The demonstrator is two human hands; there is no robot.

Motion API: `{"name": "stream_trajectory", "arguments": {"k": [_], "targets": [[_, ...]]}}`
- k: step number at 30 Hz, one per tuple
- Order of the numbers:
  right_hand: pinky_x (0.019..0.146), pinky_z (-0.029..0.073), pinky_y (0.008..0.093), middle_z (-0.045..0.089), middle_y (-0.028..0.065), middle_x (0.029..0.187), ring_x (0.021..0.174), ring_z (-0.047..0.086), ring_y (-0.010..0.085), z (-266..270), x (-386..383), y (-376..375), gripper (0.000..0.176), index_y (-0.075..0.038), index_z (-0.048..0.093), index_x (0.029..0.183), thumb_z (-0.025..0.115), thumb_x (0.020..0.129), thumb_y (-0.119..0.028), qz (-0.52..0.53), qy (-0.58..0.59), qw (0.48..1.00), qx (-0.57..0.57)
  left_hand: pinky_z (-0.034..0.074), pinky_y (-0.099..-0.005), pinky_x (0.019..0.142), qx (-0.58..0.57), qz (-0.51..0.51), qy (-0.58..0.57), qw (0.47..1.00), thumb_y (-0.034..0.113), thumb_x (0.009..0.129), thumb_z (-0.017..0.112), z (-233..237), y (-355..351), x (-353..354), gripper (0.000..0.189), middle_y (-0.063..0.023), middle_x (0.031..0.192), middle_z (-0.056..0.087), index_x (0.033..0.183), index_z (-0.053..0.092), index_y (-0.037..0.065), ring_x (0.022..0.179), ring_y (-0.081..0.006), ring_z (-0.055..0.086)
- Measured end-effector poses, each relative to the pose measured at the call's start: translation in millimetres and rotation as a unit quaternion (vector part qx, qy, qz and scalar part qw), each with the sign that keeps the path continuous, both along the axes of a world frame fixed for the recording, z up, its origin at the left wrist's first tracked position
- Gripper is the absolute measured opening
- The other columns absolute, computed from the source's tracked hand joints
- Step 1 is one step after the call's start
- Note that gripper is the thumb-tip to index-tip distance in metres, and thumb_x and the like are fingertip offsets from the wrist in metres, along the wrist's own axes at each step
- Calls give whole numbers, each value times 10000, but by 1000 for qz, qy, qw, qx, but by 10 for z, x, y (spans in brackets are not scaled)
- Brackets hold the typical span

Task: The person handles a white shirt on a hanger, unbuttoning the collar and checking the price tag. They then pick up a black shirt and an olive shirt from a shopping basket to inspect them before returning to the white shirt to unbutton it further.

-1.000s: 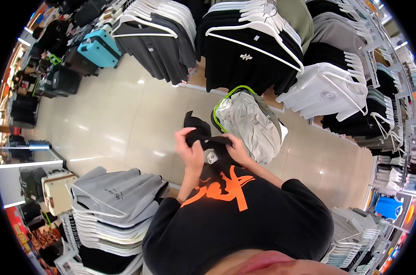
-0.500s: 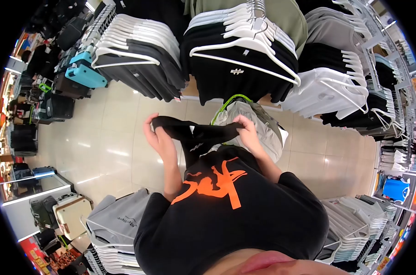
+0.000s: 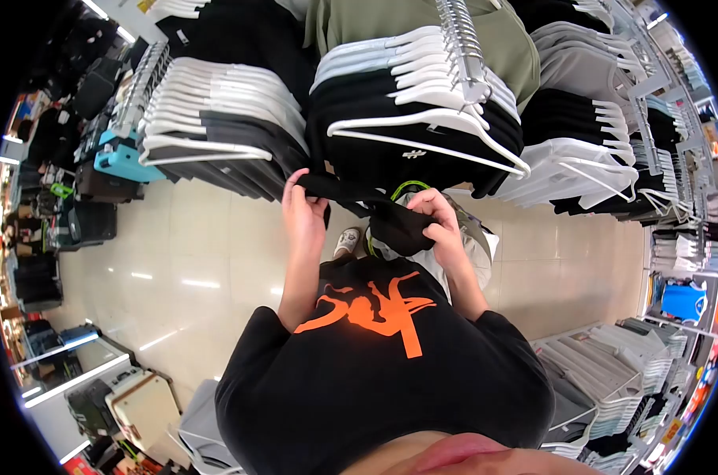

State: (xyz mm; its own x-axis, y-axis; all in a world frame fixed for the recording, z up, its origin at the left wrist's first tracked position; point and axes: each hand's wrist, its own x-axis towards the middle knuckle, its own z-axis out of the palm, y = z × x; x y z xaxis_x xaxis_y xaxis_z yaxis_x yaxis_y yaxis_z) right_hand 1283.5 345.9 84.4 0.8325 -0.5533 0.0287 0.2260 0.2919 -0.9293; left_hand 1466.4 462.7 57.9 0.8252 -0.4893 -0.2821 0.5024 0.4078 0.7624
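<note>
A black shirt [image 3: 394,228] is stretched and bunched between my two hands at chest height, in front of the rack. My left hand [image 3: 303,214] pinches one end of the cloth, its fingers curled around the edge. At the other end, my right hand [image 3: 446,231] grips a thicker fold between thumb and fingers. Just beyond hangs a white hanger [image 3: 410,121], which looks bare, in front of a row of black shirts [image 3: 446,154] with a small white logo. The held shirt's underside is hidden.
Dark grey shirts [image 3: 252,178] on white hangers stand at left, white shirts [image 3: 560,170] at right. A grey bag with green trim [image 3: 410,188] sits behind my right hand. A shoe [image 3: 348,240] shows on the tiled floor [image 3: 185,253]. Suitcases [image 3: 145,408] line the far left.
Both hands have shifted right and the left one has risen closer to the rack. The black shirt is more bunched near my right hand, and its logo no longer shows. The racks appear lower in view.
</note>
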Motion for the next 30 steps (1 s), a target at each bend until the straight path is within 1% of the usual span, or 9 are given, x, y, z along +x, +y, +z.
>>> {"name": "stream_trajectory", "arguments": {"k": [6, 9, 13, 17, 18, 21, 22, 25, 30], "targets": [[687, 377, 186, 536, 2, 794, 770, 500, 53, -398, 513, 14, 243, -27, 512, 859, 482, 650, 94, -241, 56, 967, -54, 480, -289, 760, -31, -32, 62, 997, 126, 908, 341, -342, -162, 593, 269, -66, 902, 588, 1072, 525, 19, 836, -148, 576], [688, 407, 200, 556, 12, 827, 757, 524, 79, -512, 732, -76, 243, -41, 510, 885, 541, 685, 94, -245, 99, 964, -27, 472, -283, 735, -12, -102, 70, 992, 145, 897, 345, -523, -197, 812, 279, -55, 899, 590, 1041, 551, 23, 839, -149, 570], [796, 402, 259, 586, 57, 868, 869, 538, 148, -778, 1034, -281, 288, -31, 545, 963, 655, 697, -21, -393, 176, 888, -162, 453, -289, 781, 46, -229, 61, 970, 104, 816, 411, -781, -317, 1099, 263, -104, 922, 595, 1008, 561, 8, 868, -194, 572], [802, 416, 279, 609, 128, 895, 869, 569, 190, -819, 1181, -362, 336, -21, 561, 1024, 683, 737, -148, -393, 264, 849, -235, 454, -260, 710, 146, -268, -32, 952, 89, 785, 449, -1190, -477, 1271, 247, -84, 845, 602, 967, 591, 2, 783, -155, 571], [695, 451, 309, 619, 161, 794, 730, 613, 244, -848, 1219, -387, 354, -43, 566, 1027, 657, 772, -271, -405, 274, 822, -293, 450, -243, 656, 156, -286, -12, 945, 120, 792, 483, -1267, -503, 1306, 208, -60, 816, 599, 924, 604, 16, 752, -131, 570], [572, 448, 351, 600, 158, 656, 571, 590, 311, -853, 1307, -478, 351, -73, 577, 1011, 609, 795, -348, -364, 419, 783, -282, 324, -207, 437, 231, -284, 11, 931, 184, 784, 533, -1450, -637, 1342, 146, 34, 606, 503, 793, 614, 63, 517, -47, 445], [520, 428, 381, 580, 160, 595, 500, 544, 342, -952, 1329, -510, 329, -90, 595, 971, 564, 818, -380, -378, 397, 768, -330, 270, -225, 379, 242, -283, -5, 928, 213, 783, 557, -1491, -667, 1369, 143, 60, 563, 460, 749, 595, 79, 455, -36, 395], [532, 434, 379, 609, 155, 657, 529, 566, 329, -1045, 1365, -521, 300, -77, 603, 939, 563, 823, -351, -392, 386, 773, -315, 379, -230, 477, 256, -306, -10, 917, 212, 794, 541, -1479, -735, 1478, 139, 29, 666, 542, 802, 582, 80, 575, -64, 515], [663, 462, 332, 636, 162, 800, 778, 619, 324, -1177, 1289, -485, 220, -19, 593, 907, 587, 820, -220, -407, 311, 809, -289, 367, -223, 607, 272, -242, -212, 907, 176, 814, 534, -1125, -884, 1330, 222, -24, 688, 563, 815, 592, -38, 645, -84, 466]]}}
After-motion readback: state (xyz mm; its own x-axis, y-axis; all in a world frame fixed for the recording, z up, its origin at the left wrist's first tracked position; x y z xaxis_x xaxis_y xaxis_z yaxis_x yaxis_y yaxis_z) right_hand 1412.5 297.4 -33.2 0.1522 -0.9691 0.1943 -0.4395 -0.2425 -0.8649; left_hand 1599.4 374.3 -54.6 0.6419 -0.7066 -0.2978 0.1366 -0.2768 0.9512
